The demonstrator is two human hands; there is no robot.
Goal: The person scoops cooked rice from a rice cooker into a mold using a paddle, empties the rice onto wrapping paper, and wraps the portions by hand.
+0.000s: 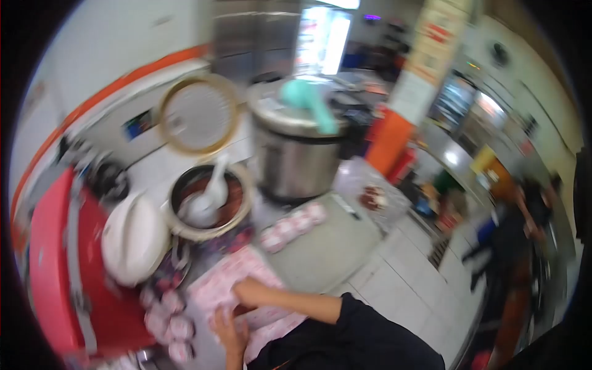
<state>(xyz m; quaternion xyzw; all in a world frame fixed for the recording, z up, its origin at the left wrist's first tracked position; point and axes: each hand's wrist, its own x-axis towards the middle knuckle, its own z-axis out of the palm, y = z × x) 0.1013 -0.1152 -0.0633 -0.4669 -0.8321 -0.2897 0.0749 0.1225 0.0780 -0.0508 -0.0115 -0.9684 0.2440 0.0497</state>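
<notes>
A sheet of pink patterned paper [216, 280] lies in front of me, with both hands low over it. My right hand [251, 293] is closed at the paper's middle; what its fingers hold is hidden. Nearer my body, my left hand [229, 333] rests at the paper with its fingers apart. A small brown patch [244, 310] shows between the two hands, too blurred to name. Left of the paper is a pile of pink-and-white wrapped rolls [169, 320]. More wrapped rolls [293, 228] stand in a row on a pale board [336, 246].
Beyond the paper stands a pot [246, 206] of reddish-brown food with a white ladle [216, 191]. A large steel cooker [296, 160] with a turquoise scoop [302, 98] is behind it. A red box [80, 265] and white lid [135, 240] are at left. A person [512, 228] is at far right.
</notes>
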